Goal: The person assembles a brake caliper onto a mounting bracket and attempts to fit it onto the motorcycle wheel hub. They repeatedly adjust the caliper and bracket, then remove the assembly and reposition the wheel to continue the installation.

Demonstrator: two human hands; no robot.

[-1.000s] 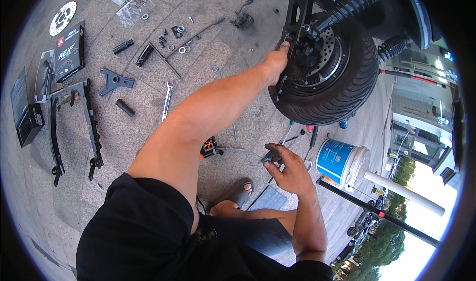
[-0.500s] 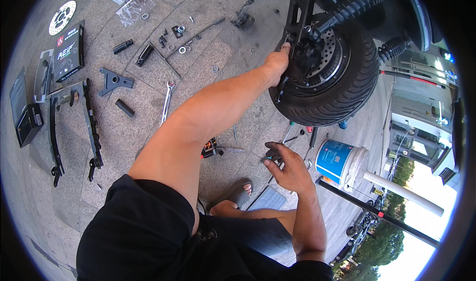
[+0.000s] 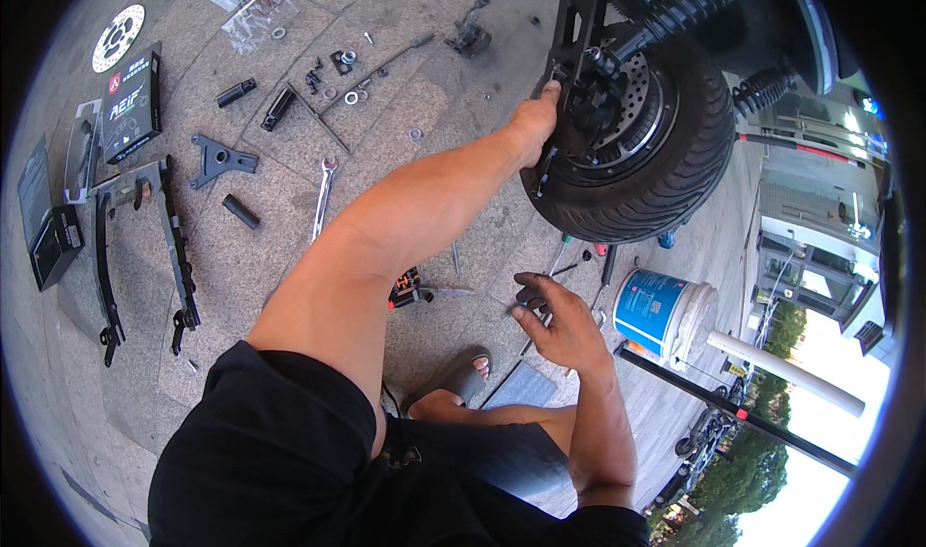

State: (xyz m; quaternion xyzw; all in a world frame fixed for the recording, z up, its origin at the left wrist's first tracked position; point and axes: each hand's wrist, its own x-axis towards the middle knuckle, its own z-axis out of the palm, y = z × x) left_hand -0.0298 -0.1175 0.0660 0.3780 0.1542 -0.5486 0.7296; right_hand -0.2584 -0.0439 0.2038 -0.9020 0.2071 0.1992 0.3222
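My left hand (image 3: 536, 127) reaches up to the wheel and is closed on the edge of a black metal arm (image 3: 571, 41), its thumb laid on the front. Beside it are a drilled brake disc (image 3: 634, 89) and a thick black tire (image 3: 666, 200). My right hand (image 3: 564, 327) hovers lower down, left of a blue and white bucket (image 3: 648, 308). Its darkened fingers curl toward the thumb. A thin shaft seems to run left from the fingertips, but what they hold is too small to make out.
Around me on the paving lie a combination wrench (image 3: 323, 195), a black three-armed bracket (image 3: 220, 160), a black fork-shaped frame (image 3: 174, 233), a black box (image 3: 131, 103), a loose brake disc (image 3: 119, 39) and several small rings. Black shock absorbers (image 3: 690, 12) stand over the wheel.
The view has shifted very slightly. My left hand keeps its hold on the arm; the teal bit seen earlier at my right fingertips no longer shows.
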